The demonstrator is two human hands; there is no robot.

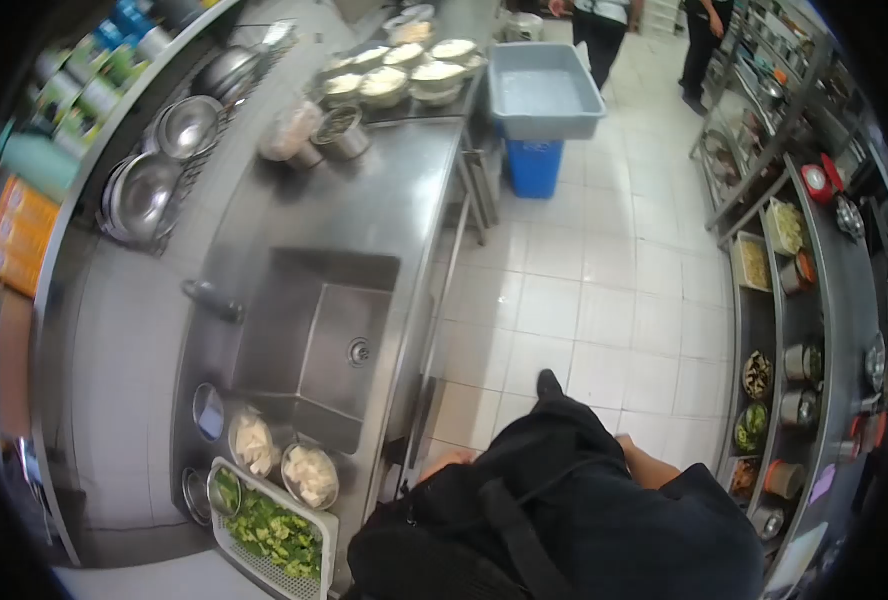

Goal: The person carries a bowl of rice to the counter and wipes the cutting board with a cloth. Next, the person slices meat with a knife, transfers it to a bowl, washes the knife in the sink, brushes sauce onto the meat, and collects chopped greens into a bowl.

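And here we are at the sink [279,325], a steel basin with its drain in view, the wearer standing in the aisle to its right! The left hand [448,460] shows low, just off the counter's edge on the sink's right, mostly hidden by dark clothing; the right hand [626,443] is farther out, on the body's far side from the sink. Open, closed or gripping something? I cannot tell for either one. Now look to the near end of the sink: a bowl of pale slices [254,445] sits beside a bowl of white chunks [311,477], the pair nearest the left hand, and just nearer than them comes the white basket [330,535], loaded with chopped greens [276,535] (a cheerful splash of colour among all that steel!). The faucet [214,300] leans in from the sink's left. Beyond the sink, a metal pot [342,133] stands next to a plastic bag [292,130], with filled bowls [384,85] clustered farther along. Out past the sink's far right, a grey tub [546,90] rests on a blue bin [534,170], and two people [604,35] stand farther off. Across the aisle from the sink, shelves [779,300] carry more containers.
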